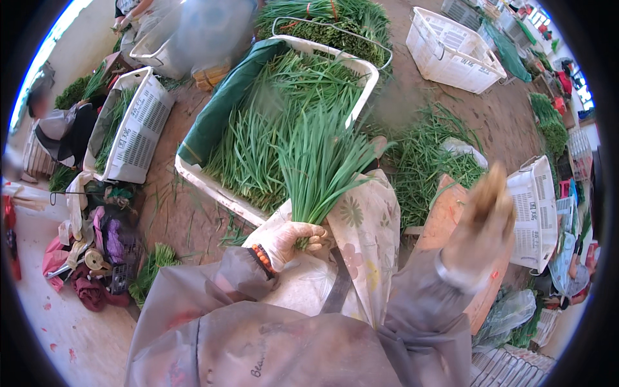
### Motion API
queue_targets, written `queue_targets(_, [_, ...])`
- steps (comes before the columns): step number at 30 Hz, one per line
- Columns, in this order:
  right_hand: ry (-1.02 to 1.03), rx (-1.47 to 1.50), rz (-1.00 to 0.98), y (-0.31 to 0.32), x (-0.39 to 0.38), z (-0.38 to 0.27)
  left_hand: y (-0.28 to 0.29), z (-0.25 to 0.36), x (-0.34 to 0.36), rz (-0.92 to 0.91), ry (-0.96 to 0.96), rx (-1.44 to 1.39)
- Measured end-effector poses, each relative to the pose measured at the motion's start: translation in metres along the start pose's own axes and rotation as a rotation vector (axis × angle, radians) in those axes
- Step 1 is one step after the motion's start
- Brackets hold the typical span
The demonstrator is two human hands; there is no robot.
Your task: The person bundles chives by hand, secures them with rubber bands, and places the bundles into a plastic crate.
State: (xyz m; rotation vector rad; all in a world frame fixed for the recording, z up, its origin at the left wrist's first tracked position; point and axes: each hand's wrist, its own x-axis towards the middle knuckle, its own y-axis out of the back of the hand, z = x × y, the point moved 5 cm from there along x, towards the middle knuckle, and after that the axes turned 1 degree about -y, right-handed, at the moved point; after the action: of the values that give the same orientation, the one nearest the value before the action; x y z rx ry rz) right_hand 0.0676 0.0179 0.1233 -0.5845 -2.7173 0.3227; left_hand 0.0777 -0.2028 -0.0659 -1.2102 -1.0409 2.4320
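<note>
Clasped greens [322, 171] in the curled left hand [293, 242] by the crate's [209, 187] near edge! Couldn't tell the blurred right hand's [480, 216] grip. Possibly risked spilling some, if slackened.

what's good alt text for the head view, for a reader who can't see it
A person's left hand grips a bunch of long green leaves near a white crate heaped with similar leaves. The right hand, blurred, shows against a reddish board; other white crates are on the brown floor.
</note>
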Motion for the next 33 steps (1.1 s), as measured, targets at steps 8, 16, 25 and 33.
queue_targets(8, [-0.595, -0.433, -0.431, 0.021, 0.017, 0.079, -0.023, 0.002, -0.011, 0.021, -0.060, 0.268])
queue_targets(16, [-0.881, -0.263, -0.400, -0.013, 0.015, 0.163, -0.011, -0.011, -0.002, -0.004, -0.014, 0.348])
queue_targets(25, [-1.011, -0.201, -0.368, -0.017, -0.001, 0.168, -0.002, -0.012, 0.000, 0.018, 0.022, 0.338])
queue_targets(33, [-0.805, 0.771, -0.449, -0.001, -0.019, 0.160, -0.005, -0.009, 0.005, -0.015, 0.047, -0.003])
